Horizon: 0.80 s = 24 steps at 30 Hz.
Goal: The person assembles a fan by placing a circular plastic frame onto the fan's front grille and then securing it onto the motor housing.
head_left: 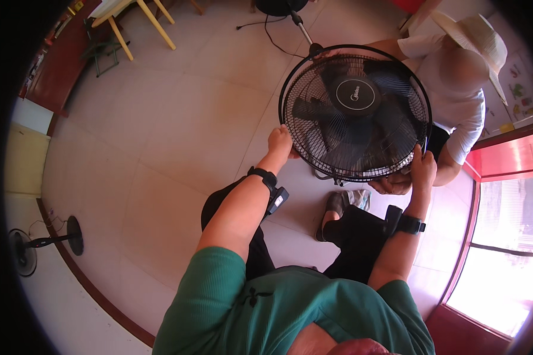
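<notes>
A large black fan head (331, 124) with a wire grille, blades and a round hub cap (355, 92) fills the upper middle, face up. My left hand (280, 142) grips its rim at the lower left, fingers curled. My right hand (421, 168) holds the rim at the lower right. A person in a white top and brimmed hat (465, 115) leans over the fan from the right; their hand (391, 184) is under the rim beside my right hand, partly hidden. A metal pole (302, 29) with a cord extends behind the fan toward a dark base.
A yellow stool (142, 18), a green folded stool (106, 59) and a dark red cabinet (53, 89) are at the upper left. A smaller standing fan (50, 239) is by the left wall. A bright doorway with red frame (503, 165) is at the right. My legs are below the fan.
</notes>
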### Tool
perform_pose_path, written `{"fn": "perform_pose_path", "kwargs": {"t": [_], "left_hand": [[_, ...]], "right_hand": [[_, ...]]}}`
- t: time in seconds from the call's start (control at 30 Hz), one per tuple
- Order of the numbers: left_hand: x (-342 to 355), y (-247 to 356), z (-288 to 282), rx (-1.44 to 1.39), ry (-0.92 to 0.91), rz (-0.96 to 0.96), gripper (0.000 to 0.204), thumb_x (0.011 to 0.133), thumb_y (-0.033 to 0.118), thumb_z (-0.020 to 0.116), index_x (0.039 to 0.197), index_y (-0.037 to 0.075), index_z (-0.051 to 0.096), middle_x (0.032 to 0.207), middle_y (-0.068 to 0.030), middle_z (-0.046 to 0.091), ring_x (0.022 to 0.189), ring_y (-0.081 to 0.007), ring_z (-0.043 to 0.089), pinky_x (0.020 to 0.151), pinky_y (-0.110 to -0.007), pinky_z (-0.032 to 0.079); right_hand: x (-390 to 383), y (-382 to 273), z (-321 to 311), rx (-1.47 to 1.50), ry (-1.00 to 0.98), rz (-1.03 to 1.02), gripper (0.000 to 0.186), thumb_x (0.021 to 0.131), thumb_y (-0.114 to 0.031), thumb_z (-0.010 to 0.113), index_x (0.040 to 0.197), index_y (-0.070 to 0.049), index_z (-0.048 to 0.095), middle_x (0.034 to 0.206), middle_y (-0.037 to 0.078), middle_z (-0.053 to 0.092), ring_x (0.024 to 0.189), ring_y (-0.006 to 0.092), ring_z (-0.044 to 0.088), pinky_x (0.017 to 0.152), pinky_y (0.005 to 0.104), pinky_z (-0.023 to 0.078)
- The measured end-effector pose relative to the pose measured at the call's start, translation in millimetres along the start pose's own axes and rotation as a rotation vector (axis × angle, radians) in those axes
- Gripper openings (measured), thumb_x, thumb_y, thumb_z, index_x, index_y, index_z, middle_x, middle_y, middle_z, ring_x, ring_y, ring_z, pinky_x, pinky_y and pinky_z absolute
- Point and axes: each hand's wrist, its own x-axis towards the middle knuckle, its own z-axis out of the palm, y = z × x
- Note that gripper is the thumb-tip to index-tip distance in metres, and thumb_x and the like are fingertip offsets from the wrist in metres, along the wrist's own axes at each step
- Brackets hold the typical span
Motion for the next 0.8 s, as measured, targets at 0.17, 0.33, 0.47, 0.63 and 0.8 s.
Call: {"fn": "perform_pose_path", "kwargs": {"t": [0.17,0.33,0.47,0.63,0.8], "left_hand": [[-22.5,17.5,5.6,0.369,0.052,0.138,0.045,0.098,0.032,0.032,0.088,-0.006,0.051,0.068,-0.0189,0.06,0.039,-0.0313,0.057,0.036,-0.035,0.05],[-11.7,12.8,2.8,0.407,0.096,0.225,0.045,0.098,0.03,0.031,0.085,-0.007,0.053,0.063,-0.0182,0.06,0.039,-0.0302,0.057,0.035,-0.035,0.048],[-4.9,6.8,-0.5,0.429,0.117,0.316,0.045,0.098,0.029,0.03,0.082,-0.007,0.053,0.059,-0.0191,0.059,0.039,-0.03,0.058,0.035,-0.035,0.048],[-17.6,19.1,1.6,0.321,0.055,0.135,0.046,0.098,0.03,0.028,0.084,-0.006,0.053,0.057,-0.0182,0.058,0.04,-0.0296,0.059,0.033,-0.036,0.047],[-10.5,10.5,-1.7,0.244,0.06,0.044,0.05,0.098,0.037,0.025,0.086,-0.003,0.053,0.057,-0.0156,0.058,0.038,-0.027,0.057,0.03,-0.034,0.045]], "right_hand": [[0.4,-4.0,-1.5,-0.019,0.11,-0.119,0.042,0.089,-0.035,0.052,0.079,0.004,0.059,0.074,0.028,0.06,0.075,0.0449,0.059,0.064,0.0494,0.046],[2.2,-10.6,-4.2,0.043,0.0,-0.099,0.035,0.089,-0.031,0.052,0.082,0.003,0.06,0.072,0.026,0.06,0.072,0.0435,0.059,0.063,0.0494,0.045],[4.6,-5.8,-0.3,0.119,-0.006,-0.128,0.031,0.088,-0.027,0.051,0.081,0.002,0.06,0.071,0.025,0.06,0.071,0.044,0.059,0.063,0.0496,0.045],[4.4,0.9,1.1,0.054,0.004,-0.14,0.031,0.088,-0.025,0.048,0.081,0.003,0.06,0.075,0.026,0.06,0.074,0.0441,0.059,0.065,0.0495,0.045],[-1.1,-15.4,-3.9,-0.001,0.03,-0.136,0.031,0.09,-0.025,0.046,0.084,0.002,0.061,0.078,0.026,0.061,0.076,0.044,0.059,0.066,0.0499,0.046]]}}
